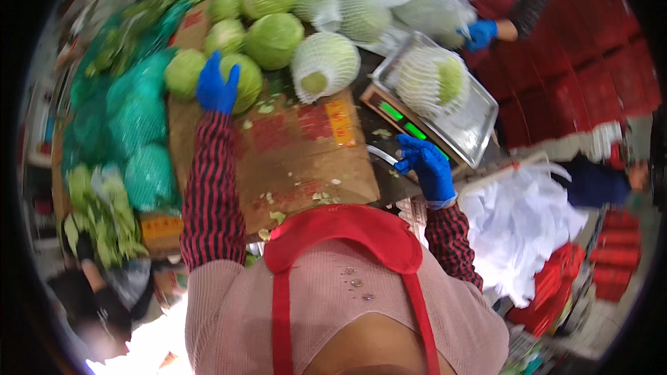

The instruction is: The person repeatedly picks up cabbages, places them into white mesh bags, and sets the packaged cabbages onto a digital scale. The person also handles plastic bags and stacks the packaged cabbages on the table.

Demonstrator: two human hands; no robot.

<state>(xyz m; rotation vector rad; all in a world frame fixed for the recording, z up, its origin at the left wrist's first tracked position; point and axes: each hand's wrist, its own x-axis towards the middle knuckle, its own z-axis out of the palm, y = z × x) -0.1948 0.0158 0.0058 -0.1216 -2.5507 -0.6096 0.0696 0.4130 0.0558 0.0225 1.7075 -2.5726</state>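
My left hand, in a blue glove, is spread with thumb and fingers apart. It lies against a green cabbage, with another bare cabbage on its other side. My right hand, also gloved in blue, has its fingers bent at the front edge of a digital scale. A curved metal blade, seemingly a knife, projects leftward from these fingers; its handle is hidden. On the scale's metal tray sits a cabbage in a white foam net. Another netted cabbage stands left of the scale.
Flattened cardboard with leaf scraps covers the table before me. Green mesh sacks line the left side. More netted cabbages lie at the back. A co-worker's gloved hand is beyond the scale. White foam nets fill a holder at right.
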